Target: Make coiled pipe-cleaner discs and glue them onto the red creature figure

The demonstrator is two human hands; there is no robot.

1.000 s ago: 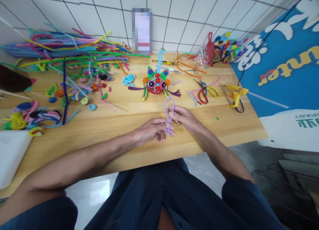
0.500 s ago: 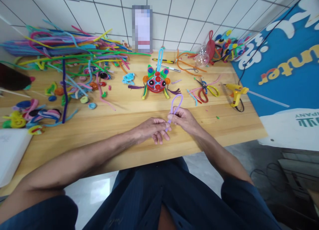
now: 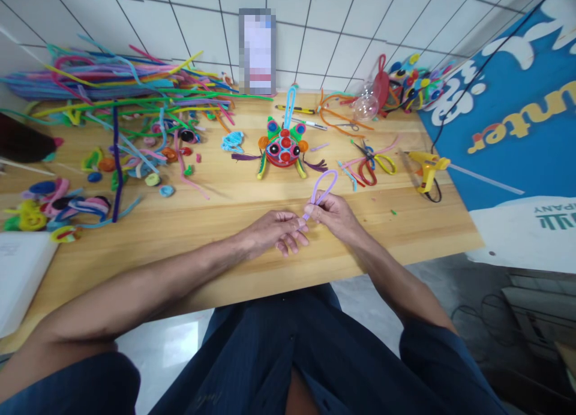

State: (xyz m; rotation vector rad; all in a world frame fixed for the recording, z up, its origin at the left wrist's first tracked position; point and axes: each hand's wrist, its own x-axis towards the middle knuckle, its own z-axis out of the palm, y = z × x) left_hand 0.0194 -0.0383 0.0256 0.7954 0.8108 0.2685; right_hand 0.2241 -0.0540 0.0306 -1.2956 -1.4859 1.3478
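Observation:
A light purple pipe cleaner (image 3: 333, 178) is bent into a teardrop loop above the front part of the table. My right hand (image 3: 333, 216) pinches it where the two sides of the loop come together. Just left of that, my left hand (image 3: 284, 229) grips the lower ends between thumb and forefinger, its other fingers loosely curled. Beyond my hands sits a colourful animal-face ornament (image 3: 285, 150) made of coiled pipe cleaners, with a light blue hanging loop (image 3: 290, 106) and purple tassels at its sides.
Scissors (image 3: 368, 163) with red and yellow handles lie among pipe-cleaner scraps. Right of them stands a yellow glue gun (image 3: 429, 170). A pile of pipe cleaners (image 3: 112, 79) fills the back left. A utility knife (image 3: 294, 109) and a blurred-out phone (image 3: 257, 52) are at the back.
The purple loop has tilted a little to the right and looks slightly wider. Both hands stay in nearly the same place, still pinching it.

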